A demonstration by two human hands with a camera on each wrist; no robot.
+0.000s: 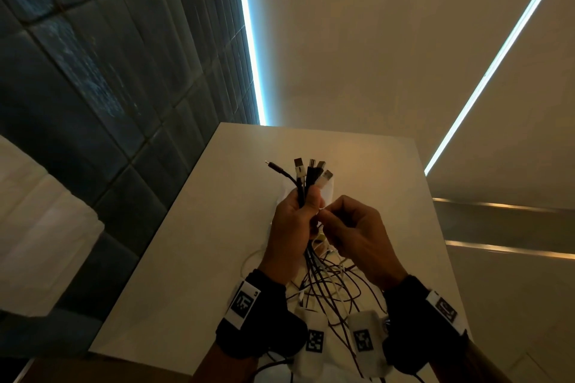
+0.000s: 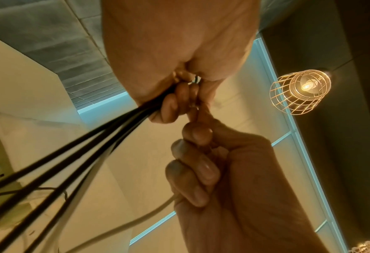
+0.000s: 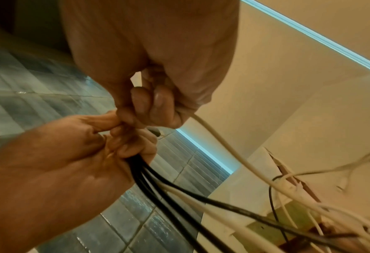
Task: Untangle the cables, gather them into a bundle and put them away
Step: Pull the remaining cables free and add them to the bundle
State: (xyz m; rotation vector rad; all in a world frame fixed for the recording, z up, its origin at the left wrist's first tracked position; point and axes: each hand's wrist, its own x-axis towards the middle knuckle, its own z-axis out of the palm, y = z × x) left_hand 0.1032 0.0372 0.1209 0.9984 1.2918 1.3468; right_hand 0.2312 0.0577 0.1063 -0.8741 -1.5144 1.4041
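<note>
Your left hand (image 1: pixel 294 221) is wrapped tight round the bunch of cables (image 1: pixel 306 183) above the pale counter (image 1: pixel 186 258), plugs sticking up; your right hand (image 1: pixel 354 236) pinches a white cable (image 1: pixel 334 289) beside it. From your left wrist, black cables (image 2: pixel 71 164) hang from your fist. From your right wrist, the white cable (image 3: pixel 223 147) runs from your curled fingers (image 3: pixel 157 104) down to the loose pile.

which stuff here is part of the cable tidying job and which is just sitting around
Part of the job:
- bundle of cables, plug ends up, gripped by the left hand
- white cable held by the right hand
- loose cable tails hanging over the table

Just there:
- caged lamp
- tiled wall
- light strips
</note>
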